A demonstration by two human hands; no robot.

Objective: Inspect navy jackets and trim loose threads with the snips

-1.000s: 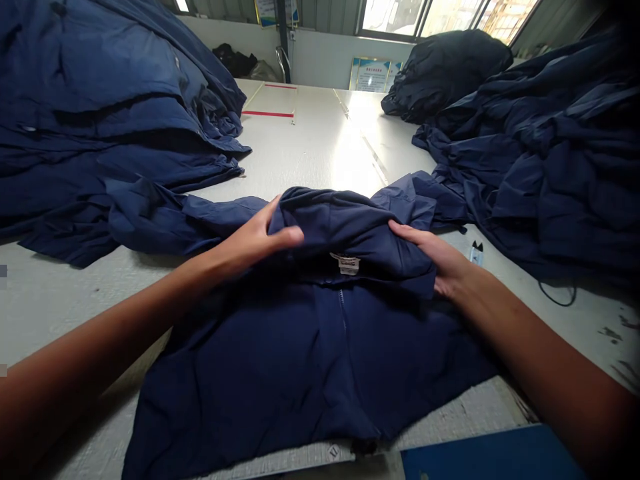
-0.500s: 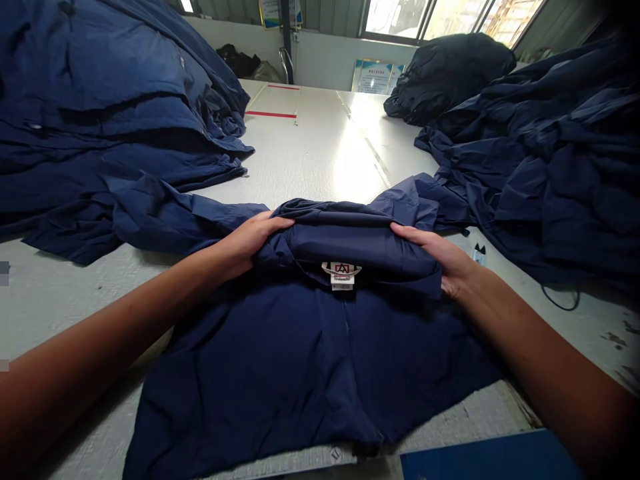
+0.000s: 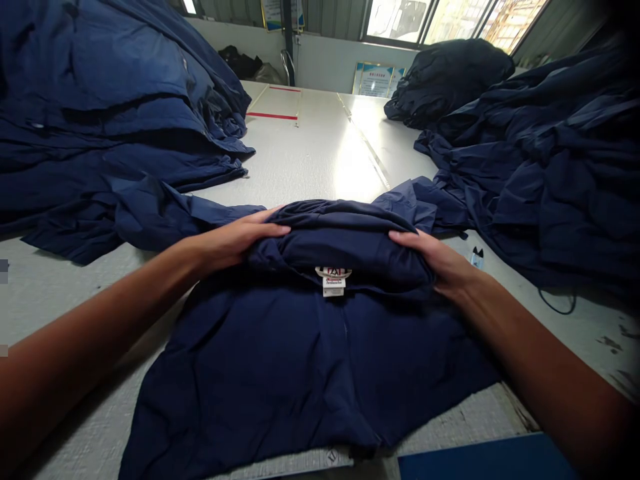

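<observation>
Navy jacket point(image 3: 270, 360) | left hand point(image 3: 240, 241): gripping, angled inward | right hand point(image 3: 443, 260): likewise

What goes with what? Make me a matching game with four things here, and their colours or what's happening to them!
Things:
1. Window
2. Label
3. Garment
4. Strip

Clues:
A. Held by the left hand and right hand
B. Red, far along the table
C. Bright, top right
D. Mostly white, between the hands

Right pairs: 1-C, 2-D, 3-A, 4-B
</observation>
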